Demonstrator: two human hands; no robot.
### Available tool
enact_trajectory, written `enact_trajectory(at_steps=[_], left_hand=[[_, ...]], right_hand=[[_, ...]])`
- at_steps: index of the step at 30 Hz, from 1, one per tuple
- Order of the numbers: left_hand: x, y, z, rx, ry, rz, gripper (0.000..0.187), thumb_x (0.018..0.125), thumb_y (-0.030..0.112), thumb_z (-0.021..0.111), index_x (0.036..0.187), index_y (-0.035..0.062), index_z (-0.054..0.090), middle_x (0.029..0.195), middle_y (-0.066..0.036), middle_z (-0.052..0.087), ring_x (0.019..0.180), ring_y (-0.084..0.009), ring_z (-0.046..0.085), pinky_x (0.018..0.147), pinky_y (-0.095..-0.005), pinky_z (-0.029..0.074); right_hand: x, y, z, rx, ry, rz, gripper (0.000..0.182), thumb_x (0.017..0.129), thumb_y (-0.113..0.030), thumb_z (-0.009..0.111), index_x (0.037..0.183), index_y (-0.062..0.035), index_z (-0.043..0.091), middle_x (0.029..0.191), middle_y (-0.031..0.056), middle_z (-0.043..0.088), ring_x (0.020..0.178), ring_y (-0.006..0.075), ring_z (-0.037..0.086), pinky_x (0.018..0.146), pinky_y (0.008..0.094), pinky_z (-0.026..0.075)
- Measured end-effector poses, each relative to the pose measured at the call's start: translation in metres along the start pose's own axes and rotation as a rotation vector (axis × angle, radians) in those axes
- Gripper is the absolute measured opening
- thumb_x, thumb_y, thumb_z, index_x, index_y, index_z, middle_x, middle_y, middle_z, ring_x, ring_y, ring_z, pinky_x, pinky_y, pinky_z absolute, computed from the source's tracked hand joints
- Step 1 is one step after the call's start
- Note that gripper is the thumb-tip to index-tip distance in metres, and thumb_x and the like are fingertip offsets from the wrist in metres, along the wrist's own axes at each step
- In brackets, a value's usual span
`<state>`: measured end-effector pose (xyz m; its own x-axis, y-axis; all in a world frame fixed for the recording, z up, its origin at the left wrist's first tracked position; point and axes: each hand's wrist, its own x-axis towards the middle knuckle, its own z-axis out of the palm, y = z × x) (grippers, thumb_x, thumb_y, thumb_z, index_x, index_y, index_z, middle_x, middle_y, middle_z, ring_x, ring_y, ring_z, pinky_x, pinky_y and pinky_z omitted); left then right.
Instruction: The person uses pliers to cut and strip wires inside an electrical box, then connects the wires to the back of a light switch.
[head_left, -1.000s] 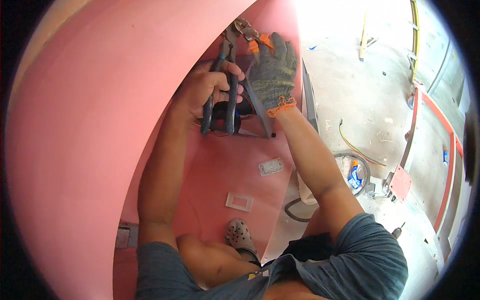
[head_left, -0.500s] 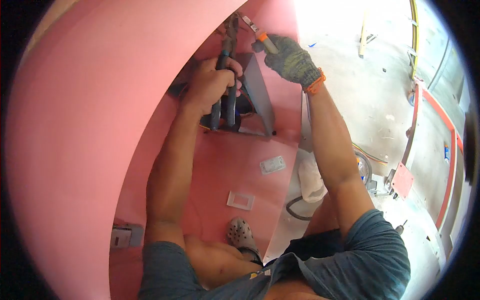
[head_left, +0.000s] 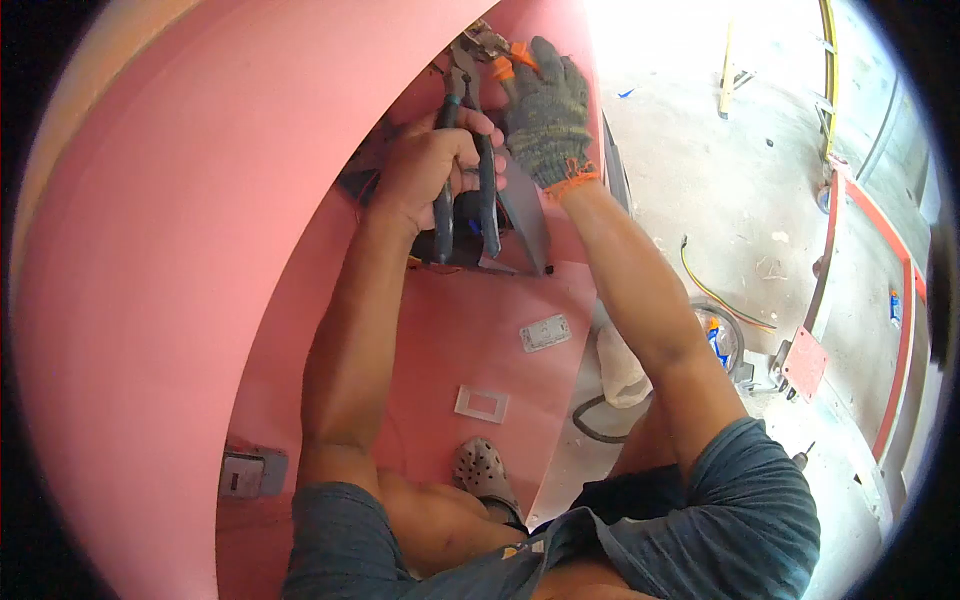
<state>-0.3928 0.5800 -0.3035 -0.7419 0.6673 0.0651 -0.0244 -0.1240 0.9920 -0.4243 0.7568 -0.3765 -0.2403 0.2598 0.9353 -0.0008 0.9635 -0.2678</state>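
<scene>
My bare left hand (head_left: 425, 170) is wrapped around large dark-handled pliers (head_left: 487, 200), whose handles stand apart. Their metal head points up toward the shaded recess at the top. My right hand (head_left: 550, 115), in a grey-green knitted glove with an orange cuff, is beside it. It grips a second tool, which looks like pliers with orange handle parts (head_left: 502, 68). That tool's metal head is close to the head of the dark-handled pliers. What lies between the jaws is too small and shadowed to make out. Below both hands is a dark grey box (head_left: 525, 220) with wires.
A curved pink panel (head_left: 200, 250) rises on the left, with a grey socket box (head_left: 250, 473) low on it. A white faceplate (head_left: 481, 403) and a white plate (head_left: 545, 333) lie on the pink surface. Cables (head_left: 730, 300) and a red frame (head_left: 905, 340) are at right.
My right hand has moved left and closer to the left hand, and its tool's orange parts now show spread apart. The handles of the dark pliers have opened wider.
</scene>
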Motion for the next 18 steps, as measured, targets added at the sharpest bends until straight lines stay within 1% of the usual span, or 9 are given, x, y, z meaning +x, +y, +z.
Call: enact_trajectory(at_steps=[1,3,6,7,9,10,12,16,18], left_hand=[[0.000,0.000,0.000,0.000,0.000,0.000,0.029,0.073,-0.004,0.048,0.099,-0.0002,0.059,0.099,-0.014,0.059,0.082,-0.0271,0.063,0.072,-0.0448,0.058],[-0.001,0.000,0.000,-0.014,0.005,0.004,0.029,0.073,-0.003,0.048,0.100,-0.0001,0.059,0.100,-0.015,0.060,0.084,-0.0283,0.063,0.074,-0.0463,0.058],[-0.001,0.000,-0.005,-0.015,-0.002,-0.006,0.030,0.073,-0.003,0.048,0.101,0.0001,0.059,0.102,-0.016,0.060,0.084,-0.0280,0.063,0.075,-0.0458,0.059],[0.000,0.000,-0.006,-0.015,-0.003,-0.005,0.030,0.073,-0.003,0.048,0.101,0.0001,0.059,0.102,-0.016,0.060,0.084,-0.0280,0.063,0.075,-0.0458,0.059],[0.000,-0.001,-0.009,-0.012,-0.020,-0.010,0.030,0.074,-0.002,0.048,0.101,0.0003,0.059,0.104,-0.016,0.060,0.085,-0.0278,0.064,0.075,-0.0447,0.059],[-0.002,0.003,-0.008,-0.012,-0.020,-0.010,0.030,0.074,-0.002,0.048,0.101,0.0003,0.059,0.104,-0.016,0.060,0.085,-0.0278,0.064,0.075,-0.0447,0.059],[-0.008,0.010,-0.005,0.062,-0.007,-0.009,0.029,0.074,-0.001,0.048,0.101,0.0002,0.059,0.105,-0.016,0.060,0.085,-0.0273,0.065,0.076,-0.0433,0.059],[-0.011,0.012,-0.006,0.079,-0.023,-0.002,0.029,0.073,-0.002,0.047,0.099,0.0002,0.059,0.105,-0.017,0.060,0.084,-0.0268,0.065,0.076,-0.0427,0.059],[-0.005,0.009,-0.019,0.124,-0.070,-0.018,0.029,0.074,-0.001,0.047,0.101,0.0043,0.057,0.106,-0.016,0.061,0.087,-0.0307,0.063,0.077,-0.0465,0.056]], right_hand=[[0.001,0.002,0.003,0.000,0.000,0.000,0.048,0.077,-0.021,0.067,0.124,-0.0135,0.062,0.136,0.0154,0.051,0.131,0.0341,0.041,0.106,0.0482,0.035],[0.002,0.007,0.008,0.013,0.057,-0.098,0.037,0.078,-0.018,0.065,0.115,-0.0133,0.066,0.132,0.0112,0.047,0.116,0.0359,0.046,0.098,0.0505,0.037],[0.003,0.002,-0.008,-0.003,0.077,-0.143,0.033,0.081,-0.016,0.063,0.113,-0.0130,0.067,0.127,0.0100,0.053,0.111,0.0344,0.052,0.093,0.0487,0.042],[0.004,0.004,-0.007,-0.004,0.078,-0.143,0.033,0.081,-0.016,0.063,0.113,-0.0130,0.067,0.127,0.0100,0.053,0.111,0.0344,0.052,0.093,0.0487,0.042],[0.005,0.006,-0.004,0.034,-0.188,-0.070,0.034,0.081,-0.016,0.062,0.114,-0.0130,0.067,0.120,0.0102,0.058,0.104,0.0330,0.058,0.087,0.0459,0.047],[0.006,0.004,-0.006,0.035,-0.189,-0.071,0.034,0.081,-0.016,0.062,0.114,-0.0130,0.067,0.120,0.0102,0.058,0.104,0.0330,0.058,0.087,0.0459,0.047],[0.007,0.002,-0.010,-0.004,-0.177,-0.100,0.040,0.075,-0.017,0.064,0.115,-0.0153,0.066,0.115,0.0068,0.064,0.112,0.0259,0.056,0.087,0.0425,0.048],[0.006,0.008,-0.006,0.040,-0.132,-0.036,0.040,0.075,-0.017,0.064,0.114,-0.0156,0.066,0.113,0.0070,0.063,0.110,0.0266,0.057,0.087,0.0426,0.047],[0.008,0.014,-0.014,-0.057,-0.076,-0.238,0.039,0.074,-0.014,0.064,0.113,-0.0143,0.067,0.116,0.0078,0.062,0.110,0.0279,0.057,0.087,0.0425,0.047]])
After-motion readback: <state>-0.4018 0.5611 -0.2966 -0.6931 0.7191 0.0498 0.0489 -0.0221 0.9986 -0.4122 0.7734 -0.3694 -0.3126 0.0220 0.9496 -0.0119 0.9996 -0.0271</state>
